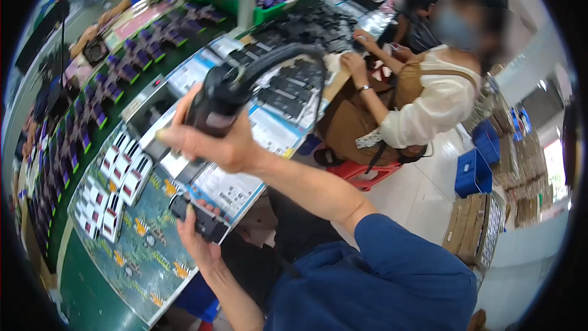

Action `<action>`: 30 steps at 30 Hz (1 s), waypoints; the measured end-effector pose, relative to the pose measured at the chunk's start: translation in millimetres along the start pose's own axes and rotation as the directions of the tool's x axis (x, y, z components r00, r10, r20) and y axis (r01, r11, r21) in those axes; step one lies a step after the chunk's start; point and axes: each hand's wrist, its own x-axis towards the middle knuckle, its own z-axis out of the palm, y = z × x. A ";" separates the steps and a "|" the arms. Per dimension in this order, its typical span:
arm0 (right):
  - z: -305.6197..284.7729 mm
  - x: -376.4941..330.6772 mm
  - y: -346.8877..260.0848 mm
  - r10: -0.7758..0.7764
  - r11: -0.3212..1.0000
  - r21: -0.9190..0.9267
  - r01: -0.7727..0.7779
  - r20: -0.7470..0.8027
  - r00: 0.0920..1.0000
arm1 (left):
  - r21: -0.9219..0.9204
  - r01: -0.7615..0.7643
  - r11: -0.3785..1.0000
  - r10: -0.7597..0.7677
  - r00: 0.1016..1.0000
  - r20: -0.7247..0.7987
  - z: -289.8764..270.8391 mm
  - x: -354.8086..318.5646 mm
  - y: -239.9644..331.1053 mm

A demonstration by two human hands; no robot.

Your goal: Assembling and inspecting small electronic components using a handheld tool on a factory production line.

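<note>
The right hand (214,144) grips a black plastic headset (245,89) at frame centre, lifted clear for inspection; the left hand (199,233) below clenches a small black device (199,219) over the green worktop (92,294).

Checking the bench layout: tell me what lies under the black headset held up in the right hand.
Under the black headset in the right hand lie printed sheets and black parts; hand and headset cover the rest.
</note>
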 end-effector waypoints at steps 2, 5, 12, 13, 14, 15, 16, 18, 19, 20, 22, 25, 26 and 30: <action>-4.0 1.6 2.2 -0.030 1.000 -0.008 0.030 -0.030 0.999 | 0.073 0.010 0.997 -0.012 1.000 0.025 3.6 2.2 -6.3; -15.2 13.4 0.7 -0.055 0.993 -0.105 0.056 0.008 0.998 | 0.109 0.050 0.993 -0.062 0.991 0.116 3.0 12.4 -15.7; -6.2 26.1 26.4 -0.111 0.991 -0.077 0.109 -0.026 0.993 | 0.101 0.053 0.994 -0.064 0.992 0.107 8.1 4.1 -6.1; -5.9 25.7 30.2 -0.112 0.985 -0.135 0.109 -0.010 0.994 | 0.108 0.060 0.992 -0.071 0.992 0.101 9.0 4.4 -5.0; -4.7 24.2 34.6 -0.099 0.983 -0.157 0.091 -0.041 0.994 | 0.116 0.068 0.991 -0.080 0.992 0.097 10.3 5.0 -4.5; -4.6 23.4 36.4 -0.092 0.985 -0.151 0.084 -0.044 0.995 | 0.119 0.070 0.990 -0.081 0.993 0.088 10.6 5.2 -3.7; -5.6 23.1 37.2 -0.105 0.967 -0.229 0.107 0.020 0.994 | 0.110 0.076 0.991 -0.087 0.992 0.094 11.4 5.8 -3.3; -4.8 23.8 41.4 -0.145 0.938 -0.306 0.161 0.076 0.987 | 0.104 0.085 0.991 -0.096 0.990 0.102 12.8 6.1 -2.6; -1.7 24.5 42.0 -0.139 0.940 -0.304 0.157 0.079 0.987 | 0.107 0.088 0.990 -0.098 0.991 0.092 12.9 6.2 -2.5; 1.9 25.7 41.8 -0.134 0.941 -0.301 0.153 0.084 0.988 | 0.111 0.092 0.989 -0.102 0.991 0.090 12.9 6.4 -2.4; 3.6 31.2 43.8 -0.080 0.936 -0.335 0.104 0.087 0.993 | 0.095 0.102 0.990 -0.110 0.990 0.091 14.3 7.7 -0.6; 2.0 29.2 36.4 0.117 0.958 -0.267 -0.100 0.049 0.992 | 0.103 0.099 0.990 -0.109 0.990 0.091 10.7 9.0 -2.1; 2.0 22.4 31.1 0.201 0.959 -0.206 -0.192 0.020 0.979 | 0.098 0.099 0.990 -0.108 0.991 0.084 11.1 7.8 -1.8; 5.2 -10.4 14.4 0.112 0.981 0.161 -0.110 -0.009 0.994 | 0.105 0.094 0.990 -0.106 0.988 0.108 16.2 8.7 -2.8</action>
